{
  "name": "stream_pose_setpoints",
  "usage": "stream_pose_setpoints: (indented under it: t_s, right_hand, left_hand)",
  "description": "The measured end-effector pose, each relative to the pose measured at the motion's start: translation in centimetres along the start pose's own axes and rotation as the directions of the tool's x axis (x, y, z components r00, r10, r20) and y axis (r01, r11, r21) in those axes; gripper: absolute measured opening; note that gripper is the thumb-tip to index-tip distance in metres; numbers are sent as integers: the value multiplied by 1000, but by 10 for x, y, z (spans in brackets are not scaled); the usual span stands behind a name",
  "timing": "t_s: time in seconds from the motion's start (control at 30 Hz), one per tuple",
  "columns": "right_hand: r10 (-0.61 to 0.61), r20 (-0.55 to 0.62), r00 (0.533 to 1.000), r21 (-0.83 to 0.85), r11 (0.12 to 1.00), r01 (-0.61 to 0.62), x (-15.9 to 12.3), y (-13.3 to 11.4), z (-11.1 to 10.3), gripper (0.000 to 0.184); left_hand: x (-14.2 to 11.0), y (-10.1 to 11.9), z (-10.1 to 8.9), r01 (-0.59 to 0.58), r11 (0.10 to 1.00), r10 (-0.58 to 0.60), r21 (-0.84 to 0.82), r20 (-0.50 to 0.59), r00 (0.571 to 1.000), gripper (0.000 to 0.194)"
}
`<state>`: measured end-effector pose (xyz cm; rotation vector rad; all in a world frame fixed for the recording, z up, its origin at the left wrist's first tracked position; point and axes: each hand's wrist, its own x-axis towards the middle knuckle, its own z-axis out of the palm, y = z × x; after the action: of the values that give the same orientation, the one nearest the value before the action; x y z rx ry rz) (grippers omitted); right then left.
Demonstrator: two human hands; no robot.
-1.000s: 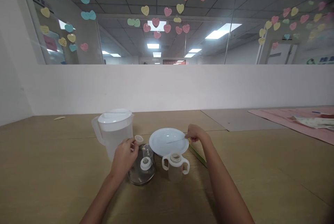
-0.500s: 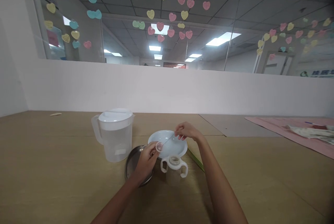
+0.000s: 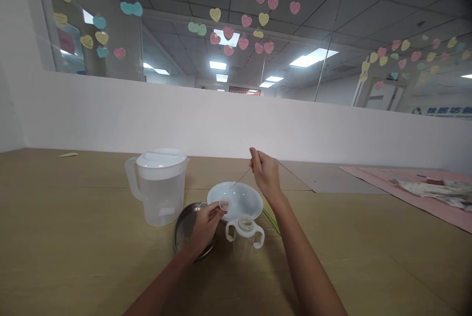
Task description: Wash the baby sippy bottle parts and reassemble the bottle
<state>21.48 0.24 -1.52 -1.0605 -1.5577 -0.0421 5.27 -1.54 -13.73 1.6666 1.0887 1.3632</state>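
My left hand [image 3: 205, 222] pinches a small clear round piece that looks like a bottle nipple [image 3: 224, 205], its round opening facing me, over the near left rim of a white bowl [image 3: 252, 202]. Raised above the bowl's far right side, my right hand [image 3: 265, 171] is closed on a thin wire-like stick [image 3: 239, 179]. The stick slants down left toward the nipple; its lower tip is too fine to make out. A clear baby bottle [image 3: 244, 243] with two white handles stands uncapped in front of the bowl. Partly under my left hand lies a round metal tray [image 3: 181, 232].
A lidded clear pitcher [image 3: 164, 198] stands left of the bowl. Something long and green [image 3: 271, 219] lies right of it, partly behind my right forearm. At the far right a pink cloth [image 3: 372, 181] carries white fabric [image 3: 427, 188]. A white wall [image 3: 221, 119] bounds the table's back.
My right hand has risen and turned, drawing the stick up and away from the nipple. My left hand stays nearly in place with the nipple. The view has shifted slightly.
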Motion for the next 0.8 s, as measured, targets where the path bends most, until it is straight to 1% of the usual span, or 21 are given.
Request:
stream_pose_setpoints:
  t_s: [0.03, 0.07, 0.1, 0.2, 0.27, 0.4, 0.57, 0.8]
  right_hand:
    - [-37, -59, 998, 15, 999, 38, -2, -9, -5, 52]
    - [-84, -87, 993, 27, 996, 87, -4, -17, -9, 52]
    - [-144, -88, 986, 28, 989, 147, -6, -24, -10, 52]
    - [-307, -11, 952, 8, 952, 307, -13, -34, -4, 50]
    - [-359, 35, 933, -12, 933, 360, -16, -34, 4, 50]
    - [-382, 45, 923, -49, 922, 384, -18, -33, 15, 50]
    - [-423, 44, 905, -49, 904, 425, -20, -36, 13, 50]
    - [-437, 64, 897, -14, 899, 438, -22, -40, 13, 50]
  left_hand:
    - [0, 0, 0, 2, 1000, -2, 0, -9, 1000, 38]
    - [0, 0, -1, 3, 1000, -3, -7, -14, 1000, 38]
    - [0, 1, -1, 4, 1000, -4, -21, -12, 1000, 37]
    - [-1, 4, -1, 20, 997, -19, -72, 7, 1000, 37]
    - [-2, 7, -2, 30, 995, -29, -92, 14, 999, 38]
    - [-3, 11, -2, 34, 995, -33, -91, 17, 999, 38]
    - [-3, 13, -2, 49, 997, -48, -57, 17, 999, 40]
    - [-4, 15, -2, 42, 995, -42, -92, 6, 999, 37]
